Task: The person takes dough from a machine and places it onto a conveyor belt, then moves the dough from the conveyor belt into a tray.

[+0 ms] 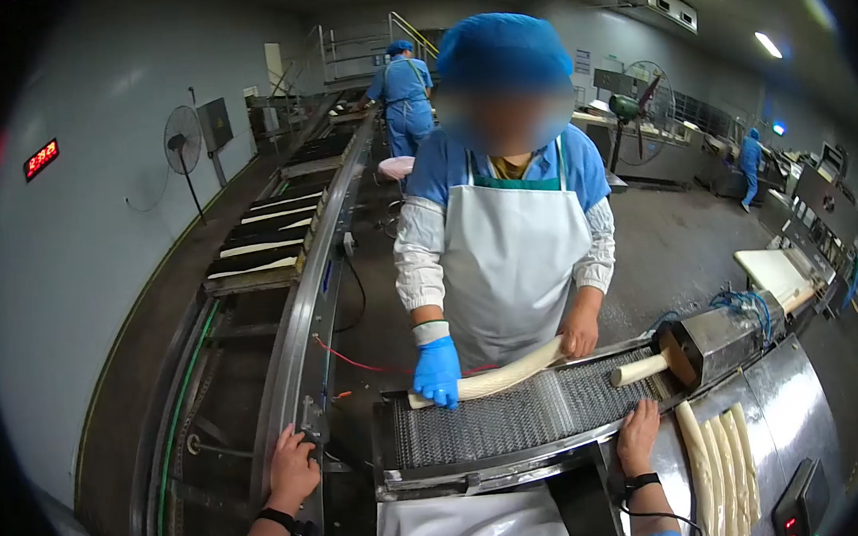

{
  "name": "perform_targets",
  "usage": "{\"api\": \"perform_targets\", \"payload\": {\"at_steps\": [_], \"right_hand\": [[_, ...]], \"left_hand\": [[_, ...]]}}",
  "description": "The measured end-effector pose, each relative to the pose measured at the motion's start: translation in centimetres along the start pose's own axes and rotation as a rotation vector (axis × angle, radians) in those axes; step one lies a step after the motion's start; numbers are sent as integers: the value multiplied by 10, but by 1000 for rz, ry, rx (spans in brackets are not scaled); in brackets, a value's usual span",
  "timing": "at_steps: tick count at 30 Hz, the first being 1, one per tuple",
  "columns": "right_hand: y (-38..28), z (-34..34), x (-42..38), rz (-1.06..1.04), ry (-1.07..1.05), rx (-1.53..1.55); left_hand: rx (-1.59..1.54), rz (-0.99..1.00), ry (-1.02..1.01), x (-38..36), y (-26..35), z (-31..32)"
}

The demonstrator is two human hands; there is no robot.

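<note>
Steel rail, wearer's ten o'clock: left hand rests there, fingers apart. Two o'clock: right hand at belt edge, fingers extended, unclenched. Pale strip, twelve o'clock, in co-worker's hands.

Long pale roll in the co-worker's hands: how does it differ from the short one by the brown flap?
The long roll shows much more length than the short roll. The long roll bends gently; the short roll looks straight. The co-worker holds the long roll, while no hand touches the short roll, whose one end meets the brown flap. Both are pale and over the mesh belt.
</note>
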State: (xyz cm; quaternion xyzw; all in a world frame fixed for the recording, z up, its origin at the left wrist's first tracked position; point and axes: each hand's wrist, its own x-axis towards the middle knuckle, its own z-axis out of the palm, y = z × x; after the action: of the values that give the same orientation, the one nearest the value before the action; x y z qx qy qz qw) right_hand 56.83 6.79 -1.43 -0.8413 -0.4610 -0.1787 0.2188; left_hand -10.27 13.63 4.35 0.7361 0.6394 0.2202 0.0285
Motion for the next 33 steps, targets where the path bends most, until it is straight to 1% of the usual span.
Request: {"api": "perform_targets", "payload": {"at_steps": [1, 2, 3, 5, 6, 7, 9, 10, 11, 13, 14, 18, 20, 22, 25, 27, 28, 29, 30, 31, 32, 33], "right_hand": [[-6, 9, 6, -22, -49, -37], [-11, 16, 13, 29, -112, -71], [-16, 15, 19, 17, -111, -66], [-33, -2, 35, -132, -123, -168], [-38, -8, 41, -161, -192, -131], [-42, -5, 45, -171, -190, -129], [-55, -1, 55, -244, -290, -178], [-63, -1, 57, -298, -298, -176], [-71, 0, 57, -373, -256, -236], [-85, 13, 59, -403, -241, -198], [-90, 21, 58, -439, -157, -148], [-115, 14, 55, -481, -234, -191], [-128, -5, 51, -488, -277, -191], [-135, -20, 46, -485, -276, -188], [-125, -40, 36, -467, -309, -162], [-99, -51, 23, -335, -290, 253], [-77, -47, 15, -340, -200, 370], [-49, -49, 2, -189, -198, 620], [-17, -48, -16, -51, -107, 759], [-1, -76, -34, 140, -120, 928], [34, -91, -51, 352, -198, 997], [58, -103, -74, 390, -60, 1042]], "left_hand": [[2, 13, -4, 0, -2, 2], [5, 26, -9, 0, -4, 3], [6, 14, -3, 1, -6, 4], [18, 41, -4, 2, -7, 4], [18, 31, 1, 1, -7, 3], [3, 41, 18, 1, -5, 3], [-14, 43, 45, 2, -6, 3], [-23, 60, 65, 1, -6, 4], [-32, 77, 84, 0, -7, 4], [-35, 71, 87, 1, -5, 2], [-33, 72, 82, 1, -5, 0], [-19, 101, 100, 2, -12, 3], [-24, 92, 118, 2, -13, 5], [-19, 103, 118, 3, -15, 7], [-11, 120, 117, 3, -18, 8], [-20, 108, 122, 2, -17, 6], [-27, 69, 98, 2, -11, 1], [-31, 70, 99, 2, -9, 0], [-37, 79, 107, 1, -9, 0], [-42, 89, 114, 1, -10, 0], [-44, 90, 111, 1, -10, -1], [-31, 89, 114, 1, -9, -1]]}}
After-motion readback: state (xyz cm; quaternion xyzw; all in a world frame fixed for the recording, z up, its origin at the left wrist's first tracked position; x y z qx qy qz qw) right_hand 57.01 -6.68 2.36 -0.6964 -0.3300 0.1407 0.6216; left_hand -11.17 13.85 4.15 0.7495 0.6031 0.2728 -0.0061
